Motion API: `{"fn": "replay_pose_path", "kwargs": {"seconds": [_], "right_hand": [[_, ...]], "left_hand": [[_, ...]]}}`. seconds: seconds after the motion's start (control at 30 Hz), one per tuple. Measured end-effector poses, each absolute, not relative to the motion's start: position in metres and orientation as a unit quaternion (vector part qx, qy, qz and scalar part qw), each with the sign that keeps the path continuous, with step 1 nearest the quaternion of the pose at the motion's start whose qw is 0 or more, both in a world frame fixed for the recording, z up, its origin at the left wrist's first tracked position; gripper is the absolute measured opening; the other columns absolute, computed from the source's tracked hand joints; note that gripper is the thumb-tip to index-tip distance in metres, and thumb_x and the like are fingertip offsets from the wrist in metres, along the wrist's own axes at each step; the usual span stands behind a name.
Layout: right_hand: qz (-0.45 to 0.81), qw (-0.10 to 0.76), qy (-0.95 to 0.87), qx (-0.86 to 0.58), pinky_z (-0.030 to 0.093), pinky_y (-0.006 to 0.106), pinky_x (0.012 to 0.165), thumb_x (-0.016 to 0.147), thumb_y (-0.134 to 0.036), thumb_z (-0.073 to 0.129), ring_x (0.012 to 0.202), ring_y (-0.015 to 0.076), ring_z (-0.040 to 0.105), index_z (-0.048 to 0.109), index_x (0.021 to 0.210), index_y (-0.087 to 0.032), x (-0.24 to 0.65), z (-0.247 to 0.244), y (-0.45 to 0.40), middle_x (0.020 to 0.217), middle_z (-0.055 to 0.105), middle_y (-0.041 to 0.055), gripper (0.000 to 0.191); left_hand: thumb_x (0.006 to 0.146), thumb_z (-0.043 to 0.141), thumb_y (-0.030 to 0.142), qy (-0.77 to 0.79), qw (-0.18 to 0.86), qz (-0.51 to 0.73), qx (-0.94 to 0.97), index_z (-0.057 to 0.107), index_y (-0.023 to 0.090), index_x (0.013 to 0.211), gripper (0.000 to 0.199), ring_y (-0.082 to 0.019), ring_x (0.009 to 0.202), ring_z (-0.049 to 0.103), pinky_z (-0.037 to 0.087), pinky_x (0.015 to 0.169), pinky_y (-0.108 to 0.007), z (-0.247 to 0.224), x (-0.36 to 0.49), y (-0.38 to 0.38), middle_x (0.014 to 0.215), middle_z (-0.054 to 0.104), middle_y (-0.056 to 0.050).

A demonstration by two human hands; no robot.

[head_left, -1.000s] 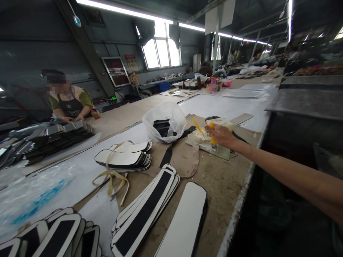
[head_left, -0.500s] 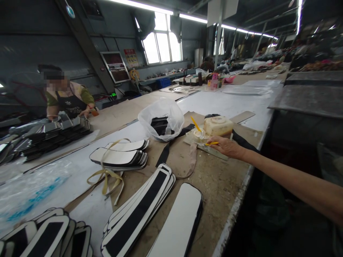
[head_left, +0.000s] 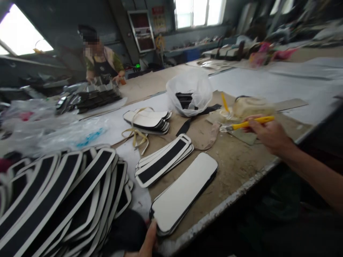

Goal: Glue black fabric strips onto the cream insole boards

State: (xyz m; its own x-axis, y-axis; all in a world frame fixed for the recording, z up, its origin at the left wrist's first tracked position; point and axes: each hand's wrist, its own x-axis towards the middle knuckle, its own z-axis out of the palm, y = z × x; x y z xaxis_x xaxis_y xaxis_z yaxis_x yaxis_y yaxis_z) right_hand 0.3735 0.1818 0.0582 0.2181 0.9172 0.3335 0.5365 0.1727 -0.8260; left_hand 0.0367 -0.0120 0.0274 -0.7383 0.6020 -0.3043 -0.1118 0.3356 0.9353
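My right hand [head_left: 270, 134] is closed round the yellow handle of a paintbrush [head_left: 241, 125], whose whitish, wet-looking bristles point left above the table. Just beyond it sit a cloudy plastic container [head_left: 252, 107] and a small whitish dish [head_left: 226, 114] with another yellow handle [head_left: 224, 101] standing in it. My left hand [head_left: 146, 246] enters at the bottom edge, its thumb stretched out against the near end of a stack of white curved panels [head_left: 186, 192]; its other fingers are mostly hidden. Beside that stack lie fanned white panels with black centres [head_left: 164, 160].
A large pile of black-centred panels [head_left: 72, 200] fills the lower left. Farther off are another white stack [head_left: 146, 119], a beige ribbon [head_left: 136, 137], a plastic bag [head_left: 190, 92] holding black pieces, and clear wrapping [head_left: 66, 132]. A co-worker [head_left: 103, 66] stands across the table.
The view has swung left and down. My right hand has drawn the brush back from the dish, so more of it shows. My left hand has come in at the bottom, by the white stack.
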Motion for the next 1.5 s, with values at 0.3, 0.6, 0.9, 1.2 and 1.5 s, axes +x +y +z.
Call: {"fn": "replay_pose_path", "kwargs": {"seconds": [0.3, 0.6, 0.9, 1.2, 1.5], "right_hand": [[0.573, 0.428, -0.488, -0.501, 0.053, 0.02, 0.06, 0.079, -0.049, 0.064, 0.063, 0.0105, 0.06, 0.068, 0.083, -0.022, 0.242, 0.084, 0.081, 0.083, 0.062, 0.0016, 0.027], [0.582, 0.361, -0.537, -0.492, 0.054, 0.022, 0.064, 0.083, -0.049, 0.058, 0.066, 0.0117, 0.061, 0.063, 0.092, -0.017, 0.193, 0.057, 0.066, 0.085, 0.061, 0.0037, 0.034], [0.432, 0.321, -0.654, -0.531, 0.056, 0.028, 0.057, 0.083, -0.054, 0.054, 0.059, 0.0161, 0.063, 0.062, 0.086, -0.017, 0.188, 0.065, 0.066, 0.069, 0.063, 0.0046, 0.038], [0.252, 0.317, -0.731, -0.55, 0.053, 0.028, 0.056, 0.088, -0.049, 0.048, 0.065, 0.017, 0.063, 0.06, 0.09, -0.019, 0.214, 0.071, 0.065, 0.079, 0.063, 0.0054, 0.032], [0.096, 0.346, -0.784, -0.507, 0.053, 0.033, 0.078, 0.09, -0.032, 0.048, 0.082, 0.0196, 0.063, 0.058, 0.091, -0.021, 0.239, 0.075, 0.073, 0.085, 0.063, 0.0054, 0.014]], "left_hand": [[0.055, 0.079, 0.038, 0.76, 0.382, 0.512, 0.123, 0.066, 0.011, 0.074, 0.035, -0.015, 0.055, 0.056, 0.046, 0.056, -0.026, 0.029, 0.014, -0.028, 0.057, 0.061, 0.0], [0.055, 0.076, 0.039, 0.755, 0.404, 0.49, 0.164, 0.067, 0.01, 0.075, 0.036, -0.021, 0.064, 0.062, 0.049, 0.063, -0.031, 0.018, 0.008, -0.032, 0.065, 0.067, -0.007], [0.062, 0.066, 0.033, 0.765, 0.398, 0.465, 0.2, 0.066, 0.013, 0.07, 0.022, -0.025, 0.068, 0.064, 0.048, 0.067, -0.033, 0.014, 0.012, -0.029, 0.066, 0.068, -0.009], [0.062, 0.064, 0.034, 0.769, 0.41, 0.451, 0.195, 0.066, 0.012, 0.077, 0.027, -0.034, 0.09, 0.065, 0.047, 0.082, -0.043, 0.007, 0.013, -0.029, 0.084, 0.07, -0.019], [0.061, 0.064, 0.039, 0.78, 0.395, 0.453, 0.173, 0.066, 0.017, 0.071, 0.024, -0.035, 0.087, 0.065, 0.047, 0.08, -0.044, 0.002, 0.016, -0.031, 0.076, 0.071, -0.013]]}}
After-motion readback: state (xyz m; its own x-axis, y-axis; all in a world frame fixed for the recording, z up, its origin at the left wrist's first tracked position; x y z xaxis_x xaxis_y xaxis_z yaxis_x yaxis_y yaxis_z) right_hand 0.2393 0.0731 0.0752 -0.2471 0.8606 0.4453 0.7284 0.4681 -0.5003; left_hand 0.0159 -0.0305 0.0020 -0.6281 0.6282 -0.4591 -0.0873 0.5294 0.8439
